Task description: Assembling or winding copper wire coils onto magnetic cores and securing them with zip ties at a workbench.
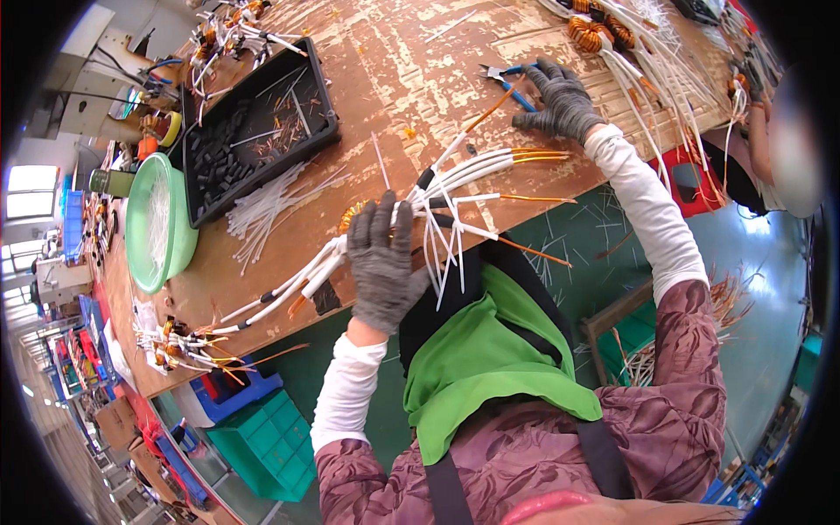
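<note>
My left hand [381,262], in a grey glove, lies over a copper-wound ring coil [352,214] and grips it with its bundle of white-sleeved leads [472,166]. The leads fan out on both sides, several with bare copper ends and some with black sleeves. Thin white tubes hang from the bundle at the table's near edge. Farther right, my gloved right hand [560,101] rests with fingers spread on the tabletop. Its fingertips are beside the blue handles of a pair of cutting pliers [509,80]; whether they touch is hard to tell.
On the worn wooden table [394,79] stands a black tray [328,122] of short black sleeves and copper scraps. Loose white tubes [262,210] and a green basin [188,236] are nearby. More coils [591,33] lie far right, near another person [779,149].
</note>
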A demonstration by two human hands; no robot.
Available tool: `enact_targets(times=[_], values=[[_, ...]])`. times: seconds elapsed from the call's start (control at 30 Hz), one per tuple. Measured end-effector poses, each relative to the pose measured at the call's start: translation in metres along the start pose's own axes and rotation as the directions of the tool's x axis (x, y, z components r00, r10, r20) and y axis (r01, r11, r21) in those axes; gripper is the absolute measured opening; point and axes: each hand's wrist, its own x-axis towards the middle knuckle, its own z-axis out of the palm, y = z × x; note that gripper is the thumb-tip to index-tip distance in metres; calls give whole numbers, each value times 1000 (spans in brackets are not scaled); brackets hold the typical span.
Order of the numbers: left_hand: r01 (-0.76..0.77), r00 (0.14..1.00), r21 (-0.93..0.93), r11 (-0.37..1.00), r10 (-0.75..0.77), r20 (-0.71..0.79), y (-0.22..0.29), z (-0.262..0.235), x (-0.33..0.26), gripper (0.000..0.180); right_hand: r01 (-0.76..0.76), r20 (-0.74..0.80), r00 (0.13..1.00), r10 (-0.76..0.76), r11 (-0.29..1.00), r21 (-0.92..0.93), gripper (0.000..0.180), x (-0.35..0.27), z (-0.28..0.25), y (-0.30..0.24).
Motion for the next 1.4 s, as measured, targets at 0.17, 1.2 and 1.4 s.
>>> enact_targets(times=[0.17, 1.2, 1.4], values=[[-89, 993, -9, 996, 88, -80, 2, 16, 18, 94, 4, -28, 1000, -3, 998, 61, 81, 4, -1, 3], [505, 838, -853, 136, -314, 446, -40, 50, 85, 25, 664, -4, 734, -679, 719, -206, 60, -55, -114, -73], [410, 897, -871, 271, -291, 332, -43, 52, 84, 26, 712, -13, 692, -722, 685, -155, 63, -49, -99, -87]])
